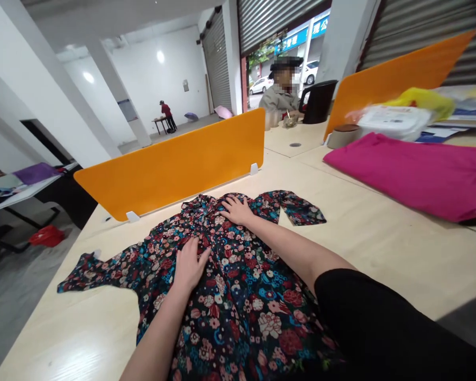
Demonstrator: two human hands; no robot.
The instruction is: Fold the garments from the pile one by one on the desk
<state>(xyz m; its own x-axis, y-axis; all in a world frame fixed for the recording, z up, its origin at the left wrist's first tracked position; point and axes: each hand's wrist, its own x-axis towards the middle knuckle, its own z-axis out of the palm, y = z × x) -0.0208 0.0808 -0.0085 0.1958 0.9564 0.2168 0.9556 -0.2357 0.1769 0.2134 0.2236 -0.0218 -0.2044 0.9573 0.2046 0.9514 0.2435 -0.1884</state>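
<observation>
sleeve (107, 271) of a dark floral garment (238, 296) lay at the left of the table (103, 323), drawn out sideways, apparently so that the cloth did not bunch under the body. behind it, an orange divider (174, 164) stood upright because small white clips (133, 216) held its lower edge at the tabletop. the left hand (190, 262) rested palm down on the garment's front, open, thumb apart from the fingers and gripping nothing, seemingly pressing the cloth against the table. farther right, just beside the collar (198, 205), the right hand (237, 210) lay open as well, its fingers fanned over the upper front, probably to steady it there. beyond that hand the other sleeve (303, 209) bent outward, apart from the body. well apart at the far right, a pink cloth (412, 169) lay on the table, perhaps put there to keep it off the floral print.
</observation>
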